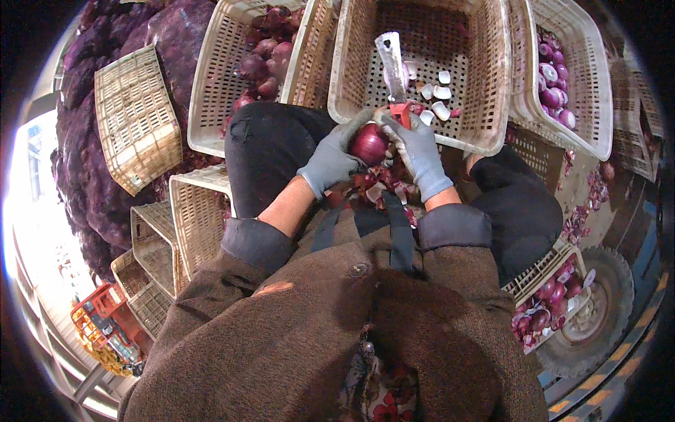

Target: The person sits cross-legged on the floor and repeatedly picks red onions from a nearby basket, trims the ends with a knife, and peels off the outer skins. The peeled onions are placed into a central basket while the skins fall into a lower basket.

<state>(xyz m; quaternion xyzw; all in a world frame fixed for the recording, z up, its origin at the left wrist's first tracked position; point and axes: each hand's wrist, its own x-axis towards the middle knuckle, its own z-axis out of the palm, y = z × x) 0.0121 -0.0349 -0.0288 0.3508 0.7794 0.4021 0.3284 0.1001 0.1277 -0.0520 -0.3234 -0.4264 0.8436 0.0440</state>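
Note:
Both my hands wear grey gloves. A red onion [369, 144] sits in my left hand [334, 154], its dry skin still on the visible side. My right hand [416, 143] grips a knife by its red handle [401, 113] and also touches the onion's right side. The knife's wide metal blade [391, 63] points away from me over a white plastic crate [337, 79]. White cut onion pieces [442, 93] lie on that crate's perforated floor. Loose onion skins [375, 182] are heaped in my lap beneath the hands.
Unpeeled red onions [265, 63] fill part of a crate [200, 100] at the left; peeled onions [552, 79] lie in another [596, 100] at the right. Purple mesh sacks [174, 31] and stacked crates [200, 227] stand left. A crate of onions [548, 300] is near a tyre [606, 316].

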